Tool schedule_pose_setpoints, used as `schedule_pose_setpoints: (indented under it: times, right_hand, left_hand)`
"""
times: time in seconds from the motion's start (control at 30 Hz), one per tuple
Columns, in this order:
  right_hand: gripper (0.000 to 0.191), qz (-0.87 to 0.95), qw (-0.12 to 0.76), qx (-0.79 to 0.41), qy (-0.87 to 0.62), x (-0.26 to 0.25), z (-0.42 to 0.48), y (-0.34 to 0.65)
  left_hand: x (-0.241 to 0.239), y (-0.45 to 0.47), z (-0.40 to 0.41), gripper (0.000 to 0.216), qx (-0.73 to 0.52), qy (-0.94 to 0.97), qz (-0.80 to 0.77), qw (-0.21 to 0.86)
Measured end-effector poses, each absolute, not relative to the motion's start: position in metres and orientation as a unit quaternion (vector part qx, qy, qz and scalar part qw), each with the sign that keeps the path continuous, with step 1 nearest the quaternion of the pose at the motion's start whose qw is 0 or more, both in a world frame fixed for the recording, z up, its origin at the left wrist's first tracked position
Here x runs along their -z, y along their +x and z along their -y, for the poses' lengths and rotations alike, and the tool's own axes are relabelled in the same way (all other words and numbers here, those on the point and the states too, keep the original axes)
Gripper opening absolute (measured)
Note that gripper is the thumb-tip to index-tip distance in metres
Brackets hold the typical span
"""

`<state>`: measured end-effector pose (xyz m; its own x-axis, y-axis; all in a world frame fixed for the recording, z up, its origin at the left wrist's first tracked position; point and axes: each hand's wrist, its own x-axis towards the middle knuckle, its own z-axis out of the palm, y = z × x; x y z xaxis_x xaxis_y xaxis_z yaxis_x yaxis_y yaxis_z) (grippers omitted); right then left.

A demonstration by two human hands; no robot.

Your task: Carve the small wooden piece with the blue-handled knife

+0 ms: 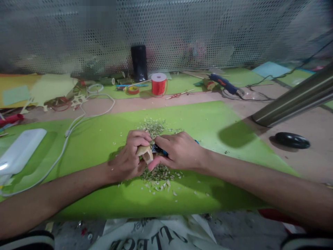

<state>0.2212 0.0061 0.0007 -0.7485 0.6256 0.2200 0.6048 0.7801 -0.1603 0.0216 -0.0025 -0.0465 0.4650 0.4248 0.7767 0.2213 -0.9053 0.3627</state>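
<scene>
Over the green mat (197, 118), just above a scatter of shavings (158, 174): cutter vs. pale chunk, and it's tight quarters.

Left hand (127, 158) is curled around the pale chunk (144, 150), right hand (183, 151) is closed on the blue-and-black cutter (158, 149), with the right thumb (154, 163) right by the chunk's lower end. My worry: if the cutter snags then lets go, it could jump into the left hand or that thumb. A loose hold could let the chunk twist too. Can't tell exactly where the edge bites, btw.
</scene>
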Motion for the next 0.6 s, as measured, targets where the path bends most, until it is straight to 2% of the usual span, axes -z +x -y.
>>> schedule_pose_setpoints:
  times: [0.27, 0.43, 0.6]
  right_hand:
    - [0.083, 0.929, 0.185, 0.018, -0.32, -0.0013, -0.0031, 0.2195]
    - [0.077, 0.926, 0.222, 0.058, -0.299, -0.0003, -0.0014, 0.2189]
    - [0.073, 0.936, 0.179, 0.048, -0.299, 0.0009, -0.0018, 0.2188]
  left_hand:
    - [0.0416, 0.0225, 0.0035, 0.053, -0.459, 0.864, -0.191, 0.083]
    - [0.041, 0.0231, 0.0044, 0.051, -0.46, 0.861, -0.191, 0.1]
    - [0.0375, 0.023, 0.005, 0.052, -0.466, 0.855, -0.217, 0.071]
